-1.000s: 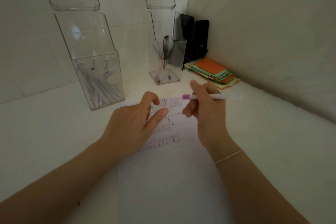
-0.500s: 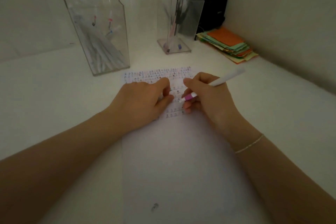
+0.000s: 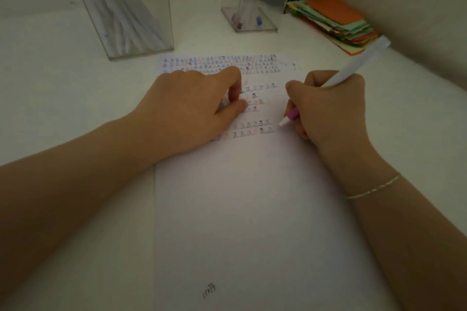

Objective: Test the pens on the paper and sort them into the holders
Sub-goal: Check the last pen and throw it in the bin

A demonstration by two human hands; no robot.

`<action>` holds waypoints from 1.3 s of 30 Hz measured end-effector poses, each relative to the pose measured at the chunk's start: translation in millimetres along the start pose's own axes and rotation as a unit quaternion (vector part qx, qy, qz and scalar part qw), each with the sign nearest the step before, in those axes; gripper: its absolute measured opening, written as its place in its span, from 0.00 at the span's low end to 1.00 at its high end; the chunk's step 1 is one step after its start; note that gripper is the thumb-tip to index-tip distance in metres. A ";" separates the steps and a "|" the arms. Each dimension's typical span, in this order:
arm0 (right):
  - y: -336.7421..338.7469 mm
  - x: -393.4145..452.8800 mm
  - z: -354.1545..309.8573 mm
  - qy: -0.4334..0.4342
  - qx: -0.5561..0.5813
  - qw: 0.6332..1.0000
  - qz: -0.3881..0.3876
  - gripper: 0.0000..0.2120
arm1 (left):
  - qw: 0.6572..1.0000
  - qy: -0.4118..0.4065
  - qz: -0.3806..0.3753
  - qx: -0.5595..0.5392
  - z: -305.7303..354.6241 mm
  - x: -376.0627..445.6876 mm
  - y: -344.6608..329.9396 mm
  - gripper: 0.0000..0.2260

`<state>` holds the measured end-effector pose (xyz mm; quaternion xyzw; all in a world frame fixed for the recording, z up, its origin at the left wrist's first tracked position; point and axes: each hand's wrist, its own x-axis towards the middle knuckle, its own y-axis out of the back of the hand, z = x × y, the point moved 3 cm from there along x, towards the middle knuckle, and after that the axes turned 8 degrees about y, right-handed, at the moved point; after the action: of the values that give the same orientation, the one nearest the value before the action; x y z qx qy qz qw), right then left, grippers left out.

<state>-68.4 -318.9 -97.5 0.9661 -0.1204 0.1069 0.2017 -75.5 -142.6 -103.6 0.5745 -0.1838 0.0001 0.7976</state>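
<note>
Head camera view, read from the left: a clear acrylic holder [image 3: 118, 7] crowded with white pens is seen at the far left of the white tabletop [image 3: 63, 88]. Next, the left hand [image 3: 192, 111] is laid on the sheet of paper [image 3: 252, 209], its fingers loosely bent and nothing gripped. A second clear holder [image 3: 252, 2] with a few pens is stood behind the paper. Rows of small test marks [image 3: 219, 63] are written across the sheet's upper part. The white pen [image 3: 353, 65] with a purple grip is pinched by the right hand [image 3: 328, 108], tip at the paper. A stack of coloured paper [image 3: 336, 20] is placed far right.
</note>
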 end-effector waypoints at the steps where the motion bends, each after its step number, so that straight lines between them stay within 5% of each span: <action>1: 0.1 -0.2 -0.6 0.001 0.002 1.000 -0.004 0.09 | 1.000 0.000 -0.002 0.000 0.0 0.0 -0.4 0.10; 10: -3.4 -1.8 -3.2 0.075 -0.063 0.995 0.005 0.10 | 1.000 -0.001 0.005 0.006 0.5 -0.7 0.1 0.10; 32: -3.9 -3.9 -1.7 0.075 -0.043 0.996 -0.004 0.12 | 1.000 -0.005 0.006 0.004 4.8 -2.3 2.9 0.10; 39: 3.3 -1.8 -1.8 0.050 0.082 0.995 0.026 0.15 | 0.981 -0.034 0.040 -0.186 8.0 -2.8 10.4 0.16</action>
<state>-71.2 -320.7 -95.2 0.9693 -0.1261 0.1700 0.1250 -82.7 -145.8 -92.6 0.4076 -0.2302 -0.0214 0.8834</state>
